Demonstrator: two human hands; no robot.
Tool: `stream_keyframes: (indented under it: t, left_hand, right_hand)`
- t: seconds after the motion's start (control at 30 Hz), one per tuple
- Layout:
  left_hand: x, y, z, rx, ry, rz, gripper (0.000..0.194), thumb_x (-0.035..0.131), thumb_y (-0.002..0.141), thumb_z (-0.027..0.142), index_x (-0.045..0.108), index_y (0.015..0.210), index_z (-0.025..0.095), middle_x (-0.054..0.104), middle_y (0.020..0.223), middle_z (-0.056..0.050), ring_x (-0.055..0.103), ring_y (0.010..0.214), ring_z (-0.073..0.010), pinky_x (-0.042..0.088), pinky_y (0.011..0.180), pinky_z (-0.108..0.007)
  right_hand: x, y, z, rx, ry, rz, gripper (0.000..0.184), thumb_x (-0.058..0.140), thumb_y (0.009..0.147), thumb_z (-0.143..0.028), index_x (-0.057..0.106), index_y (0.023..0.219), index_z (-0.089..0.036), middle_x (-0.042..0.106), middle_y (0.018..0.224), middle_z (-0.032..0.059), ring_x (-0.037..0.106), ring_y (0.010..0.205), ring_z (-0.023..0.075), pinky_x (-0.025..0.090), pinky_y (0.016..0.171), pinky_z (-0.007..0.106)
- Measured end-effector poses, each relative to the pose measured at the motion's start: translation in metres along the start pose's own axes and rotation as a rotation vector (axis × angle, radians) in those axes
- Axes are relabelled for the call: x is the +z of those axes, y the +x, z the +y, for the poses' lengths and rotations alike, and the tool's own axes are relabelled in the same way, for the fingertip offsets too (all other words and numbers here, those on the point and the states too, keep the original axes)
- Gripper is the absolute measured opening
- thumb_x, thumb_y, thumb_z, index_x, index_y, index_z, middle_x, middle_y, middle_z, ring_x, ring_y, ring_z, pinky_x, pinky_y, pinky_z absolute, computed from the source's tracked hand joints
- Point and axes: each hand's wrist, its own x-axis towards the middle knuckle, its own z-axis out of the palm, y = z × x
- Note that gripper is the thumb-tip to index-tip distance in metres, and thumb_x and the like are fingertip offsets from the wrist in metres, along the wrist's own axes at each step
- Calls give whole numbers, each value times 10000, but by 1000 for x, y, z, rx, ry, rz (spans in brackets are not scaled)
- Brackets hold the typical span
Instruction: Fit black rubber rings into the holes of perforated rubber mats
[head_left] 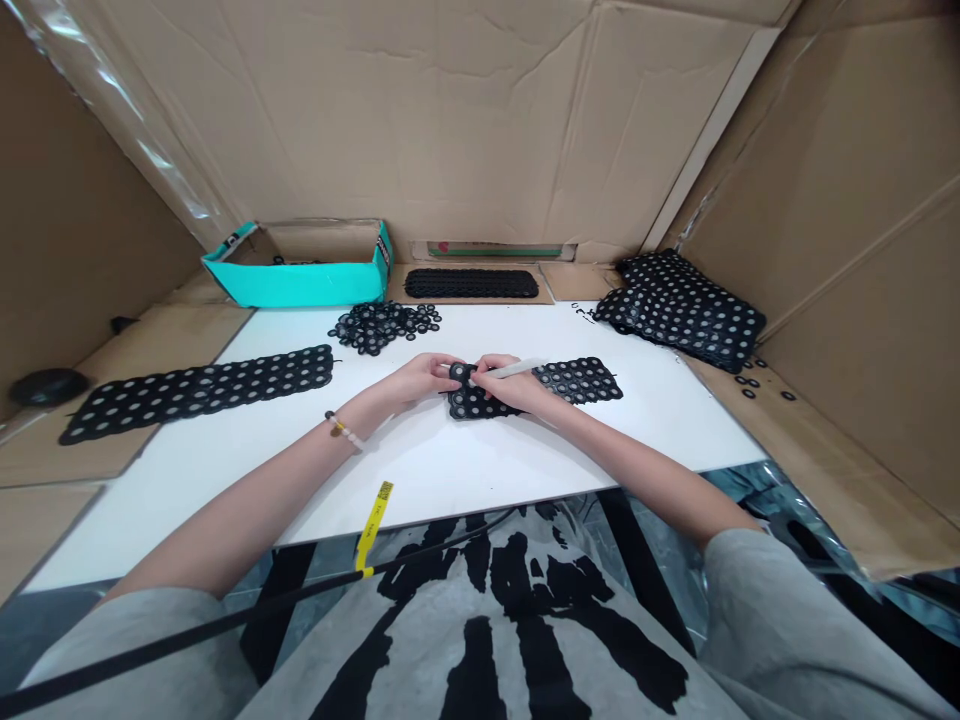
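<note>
A black mat of joined rings (581,380) lies on the white table in front of me, its light round holes showing the surface beneath. At its left end my left hand (429,378) pinches the edge between thumb and fingers, around one of the corner rings. My right hand (506,382) is closed around a slim, whitish pen-like tool (517,368) whose back end points right. The tool's tip is hidden by my fingers, close to the ring at the left hand. The middle of the mat is covered by my right hand.
Loose black rings (382,325) are heaped behind my left hand. A longer ring mat (202,392) lies left, a stack of mats (471,284) at the back, and a larger pile (686,308) right. A turquoise box (300,285) stands back left. Cardboard walls (450,120) enclose the white table (375,480).
</note>
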Motion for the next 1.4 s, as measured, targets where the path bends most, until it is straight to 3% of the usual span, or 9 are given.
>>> stream_keyframes:
  t: [0.27,0.57,0.73,0.87,0.93,1.17,1.3,1.4]
  left_hand:
    - [1,2,-1,-63,-200,70,530,879,490,271,691,958,112,746,832,-70,658,758,-191,474,781,-323]
    - [0,1,1,-65,-167,66,573,869,513,291,673,1027,128,740,860,-72,648,777,-188,474,768,-320]
    - [-4,3,-1,45,60,134,543,795,619,418,645,1062,142,704,903,-58,619,832,-192,446,751,-293]
    - [-6,2,0,116,432,111,328,723,682,450,655,790,149,646,758,-14,544,704,-165,383,639,-261]
    - [-7,3,-1,119,518,88,295,694,697,445,629,709,157,613,688,-1,507,641,-155,350,595,-259]
    - [-7,2,-3,178,601,20,269,652,724,439,661,695,172,624,655,-6,492,588,-157,330,570,-261]
    - [-6,1,-2,137,580,2,296,670,699,453,696,736,161,633,678,-10,500,606,-162,337,561,-258]
    - [-4,1,-3,91,506,18,327,673,692,459,710,776,145,646,714,-14,511,629,-161,348,572,-253]
  right_hand:
    - [8,0,-2,-101,-65,105,174,501,798,-278,487,642,-200,536,634,-28,496,663,136,341,631,246]
    - [14,6,10,-159,-136,139,168,496,815,-266,494,660,-202,562,677,-14,508,686,141,344,643,252]
    - [7,9,10,-125,-95,154,180,520,809,-307,500,666,-200,567,662,-17,515,669,142,351,637,253]
    - [0,11,11,-5,80,105,199,523,816,-375,517,714,-205,536,547,-52,500,547,129,374,605,248]
    - [-2,12,11,18,141,67,208,531,808,-386,529,711,-202,531,526,-54,490,521,125,381,600,250]
    - [-2,10,10,-32,1,27,210,574,751,-285,516,576,-184,586,707,-5,552,714,137,407,726,263]
    - [0,8,10,-74,9,31,205,589,755,-294,540,591,-180,606,877,23,573,843,149,408,846,280]
    - [1,8,11,-69,9,41,210,589,757,-300,540,588,-185,609,885,23,572,855,157,407,856,288]
